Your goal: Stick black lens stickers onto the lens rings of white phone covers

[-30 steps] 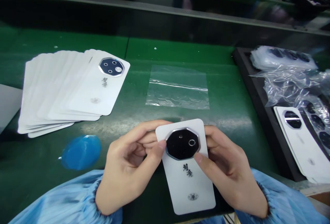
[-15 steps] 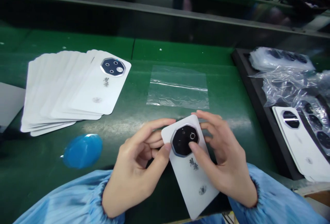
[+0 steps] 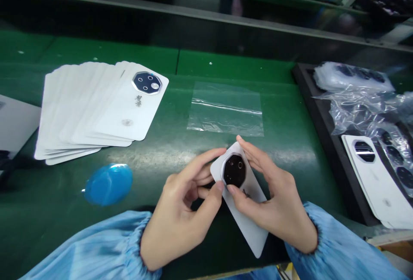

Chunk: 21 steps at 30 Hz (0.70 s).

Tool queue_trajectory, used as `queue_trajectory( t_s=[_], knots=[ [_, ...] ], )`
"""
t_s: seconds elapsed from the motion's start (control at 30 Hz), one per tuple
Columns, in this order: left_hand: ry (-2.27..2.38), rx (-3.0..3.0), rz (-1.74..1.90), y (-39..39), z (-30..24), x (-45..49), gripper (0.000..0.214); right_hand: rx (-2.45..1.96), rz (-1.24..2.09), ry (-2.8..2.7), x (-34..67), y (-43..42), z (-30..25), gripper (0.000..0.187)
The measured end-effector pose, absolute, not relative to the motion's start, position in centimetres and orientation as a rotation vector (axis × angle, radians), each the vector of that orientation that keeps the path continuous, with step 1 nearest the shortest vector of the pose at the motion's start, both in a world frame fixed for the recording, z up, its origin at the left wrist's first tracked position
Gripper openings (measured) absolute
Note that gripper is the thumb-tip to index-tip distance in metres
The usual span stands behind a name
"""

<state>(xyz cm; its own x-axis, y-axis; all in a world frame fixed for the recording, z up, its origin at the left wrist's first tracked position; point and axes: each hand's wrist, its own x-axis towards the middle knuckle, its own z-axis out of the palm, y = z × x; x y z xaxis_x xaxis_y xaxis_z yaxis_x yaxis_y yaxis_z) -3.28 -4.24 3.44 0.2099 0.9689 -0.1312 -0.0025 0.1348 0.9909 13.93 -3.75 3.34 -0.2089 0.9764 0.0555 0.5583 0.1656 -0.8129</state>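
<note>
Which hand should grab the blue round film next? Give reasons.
Left, probably: the left hand lies nearer the blue round film, while the right hand holds most of the white phone back cover.

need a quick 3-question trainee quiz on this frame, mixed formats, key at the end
1. True or false: the left hand and the right hand both grip the white cover.
2. What lies flat on the green table just beyond the hands? A) clear bag B) scissors C) tape roll
3. Fill in: the blue disc lies nearer the person than the stack of covers, on the person's ___ side.
Key: 1 true; 2 A; 3 left.
</note>
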Motion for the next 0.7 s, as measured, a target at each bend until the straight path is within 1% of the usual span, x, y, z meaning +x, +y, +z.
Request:
queue_trajectory(
  t_s=[0.2,0.4,0.57,0.7],
  knots=[
    [1.157,1.298,0.951,-4.71,2.88,-3.21,0.044,-1.45,0.83,-1.945,14.1,-3.7,3.71,0.068],
    [1.129,1.305,0.921,-4.98,2.64,-3.18,0.05,-1.446,0.71,-2.065,14.36,-3.59,3.76,0.064],
    [1.12,1.306,0.914,-5.06,2.72,-3.02,0.052,-1.289,0.474,-2.397,14.52,-3.58,3.42,0.065],
    [1.112,1.302,0.916,-5.03,2.71,-2.9,0.052,-1.246,0.363,-2.524,14.41,-3.5,3.38,0.062]
  ],
)
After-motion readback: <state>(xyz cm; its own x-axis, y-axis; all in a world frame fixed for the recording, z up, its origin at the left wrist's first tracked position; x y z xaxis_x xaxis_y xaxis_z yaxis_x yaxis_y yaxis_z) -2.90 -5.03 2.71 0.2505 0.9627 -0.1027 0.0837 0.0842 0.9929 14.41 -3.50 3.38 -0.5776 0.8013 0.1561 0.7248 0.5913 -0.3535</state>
